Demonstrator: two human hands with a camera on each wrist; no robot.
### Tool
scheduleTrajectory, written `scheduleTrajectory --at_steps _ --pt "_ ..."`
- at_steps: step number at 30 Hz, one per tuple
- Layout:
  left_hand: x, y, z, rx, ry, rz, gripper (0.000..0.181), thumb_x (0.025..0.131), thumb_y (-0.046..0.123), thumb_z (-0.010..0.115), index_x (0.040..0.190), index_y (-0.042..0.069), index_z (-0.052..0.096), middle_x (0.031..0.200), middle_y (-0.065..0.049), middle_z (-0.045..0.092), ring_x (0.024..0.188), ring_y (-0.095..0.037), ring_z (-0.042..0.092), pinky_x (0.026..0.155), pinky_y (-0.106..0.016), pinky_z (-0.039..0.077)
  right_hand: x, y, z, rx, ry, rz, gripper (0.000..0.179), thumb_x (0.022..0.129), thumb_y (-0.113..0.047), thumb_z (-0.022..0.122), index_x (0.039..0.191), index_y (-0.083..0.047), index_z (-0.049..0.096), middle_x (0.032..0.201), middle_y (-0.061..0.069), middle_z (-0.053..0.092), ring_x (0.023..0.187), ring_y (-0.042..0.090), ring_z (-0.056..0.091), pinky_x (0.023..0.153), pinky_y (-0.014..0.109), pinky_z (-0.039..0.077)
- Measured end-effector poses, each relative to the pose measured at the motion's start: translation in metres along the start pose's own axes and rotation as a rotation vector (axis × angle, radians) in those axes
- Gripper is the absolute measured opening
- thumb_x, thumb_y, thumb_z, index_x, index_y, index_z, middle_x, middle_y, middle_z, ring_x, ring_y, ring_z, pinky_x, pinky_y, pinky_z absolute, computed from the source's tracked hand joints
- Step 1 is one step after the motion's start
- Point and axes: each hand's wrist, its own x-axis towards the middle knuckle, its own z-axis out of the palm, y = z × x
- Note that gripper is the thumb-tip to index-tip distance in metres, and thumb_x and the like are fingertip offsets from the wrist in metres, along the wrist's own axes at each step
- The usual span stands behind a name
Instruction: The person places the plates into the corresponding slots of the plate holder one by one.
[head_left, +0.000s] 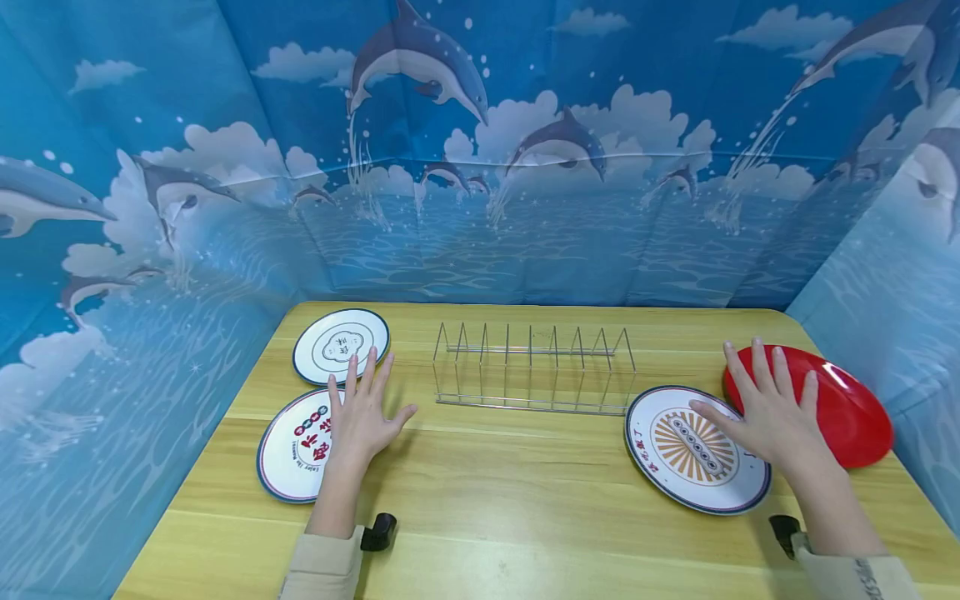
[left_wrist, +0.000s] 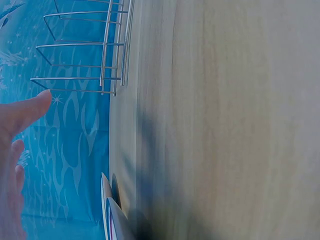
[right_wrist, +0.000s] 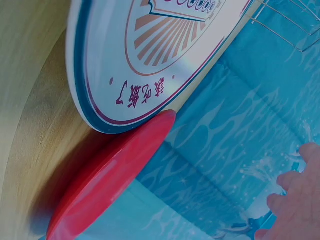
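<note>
In the head view my left hand (head_left: 363,421) hovers with spread fingers over the right side of a white plate with red characters (head_left: 296,450). Just behind that lies a white plate with a dark rim and a grey central emblem (head_left: 318,346). On the right, my right hand (head_left: 776,412), fingers spread too, is between a white plate with an orange sunburst (head_left: 675,462) and a red oval plate (head_left: 855,417), overlapping both in this view. Neither hand holds anything. The sunburst plate's edge rests against the red plate (right_wrist: 115,175) in the right wrist view.
A wire dish rack (head_left: 530,407) with several upright dividers stands at the middle back of the wooden table (head_left: 495,508). Blue cloth with dolphins (head_left: 480,242) hangs behind the table and along both sides. Black wrist straps (head_left: 380,532) are on both arms.
</note>
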Motion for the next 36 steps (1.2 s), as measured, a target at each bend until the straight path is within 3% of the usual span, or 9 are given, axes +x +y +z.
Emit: scheduleTrajectory --at_steps 10,15,18,19,23,26,29,33,36 --pt "-0.001 -0.001 -0.001 -0.010 -0.006 -0.005 0.088 0.080 0.058 0.057 0.148 0.026 0.013 0.153 -0.004 0.006 0.139 -0.029 -0.006 0.109 -0.053 -0.012 0.001 -0.001 0.001 0.014 -0.015 0.010 0.111 0.073 -0.046 0.068 0.146 -0.012 -0.007 0.145 0.030 -0.009 0.131 0.048 -0.016 0.096 0.070 -0.014" --pt "-0.002 -0.005 0.000 -0.006 0.005 -0.012 0.088 0.080 0.060 0.055 0.148 0.026 0.010 0.154 -0.003 0.002 0.139 -0.029 -0.006 0.108 -0.058 -0.004 0.002 -0.001 0.001 0.043 -0.011 0.014 0.107 0.076 -0.049 0.065 0.146 -0.012 -0.007 0.145 0.030 -0.010 0.131 0.048 -0.016 0.096 0.069 -0.015" --pt "-0.003 -0.011 -0.001 -0.040 0.023 -0.026 0.088 0.081 0.059 0.055 0.148 0.026 0.009 0.154 -0.004 0.001 0.139 -0.029 -0.005 0.108 -0.060 -0.001 0.004 -0.002 0.001 0.111 0.016 0.006 0.102 0.079 -0.047 0.063 0.147 -0.012 -0.005 0.146 0.030 -0.007 0.132 0.048 -0.012 0.097 0.070 -0.009" --pt "-0.004 -0.014 -0.002 -0.063 0.034 -0.034 0.088 0.081 0.058 0.056 0.148 0.026 0.008 0.154 -0.004 0.001 0.139 -0.029 -0.005 0.107 -0.060 -0.002 0.005 -0.003 0.000 0.144 0.028 0.001 0.100 0.080 -0.045 0.063 0.147 -0.012 -0.004 0.146 0.030 -0.006 0.132 0.049 -0.008 0.098 0.072 -0.003" --pt "-0.008 -0.027 -0.005 -0.218 0.128 -0.075 0.090 0.079 0.052 0.061 0.148 0.024 0.010 0.154 -0.007 0.005 0.139 -0.031 0.001 0.107 -0.061 0.002 0.012 -0.006 -0.001 0.342 0.086 -0.029 0.092 0.084 -0.034 0.064 0.148 -0.012 0.001 0.147 0.029 0.007 0.130 0.051 0.010 0.086 0.074 0.027" --pt "-0.012 -0.040 -0.008 -0.396 0.221 -0.117 0.090 0.078 0.045 0.067 0.148 0.022 0.016 0.153 -0.009 0.010 0.138 -0.032 0.008 0.107 -0.061 0.008 0.017 -0.009 0.001 0.504 0.121 -0.051 0.086 0.086 -0.025 0.064 0.148 -0.016 0.005 0.144 0.029 0.019 0.124 0.052 0.025 0.080 0.070 0.036" --pt "-0.016 -0.056 -0.010 -0.586 0.291 -0.170 0.089 0.076 0.033 0.072 0.147 0.021 0.019 0.151 -0.009 0.015 0.137 -0.032 0.013 0.106 -0.061 0.013 0.022 -0.013 0.006 0.641 0.145 -0.069 0.081 0.087 -0.017 0.062 0.148 -0.022 0.009 0.138 0.029 0.030 0.115 0.051 0.039 0.084 0.042 0.051" --pt "-0.025 -0.077 -0.014 -0.808 0.352 -0.251 0.089 0.076 0.015 0.073 0.146 0.015 0.019 0.148 -0.013 0.022 0.133 -0.035 0.023 0.106 -0.057 0.023 0.031 -0.016 0.014 0.791 0.130 -0.088 0.076 0.089 -0.014 0.059 0.147 -0.027 0.013 0.131 0.029 0.037 0.105 0.019 0.056 0.071 0.007 0.047" --pt "-0.034 -0.093 -0.017 -0.915 0.377 -0.325 0.090 0.076 0.008 0.073 0.147 0.017 0.018 0.145 -0.014 0.026 0.130 -0.035 0.030 0.105 -0.051 0.029 0.038 -0.019 0.019 0.879 0.086 -0.104 0.072 0.090 -0.015 0.058 0.147 -0.027 0.015 0.129 0.031 0.038 0.095 -0.007 0.052 0.071 0.011 0.050"
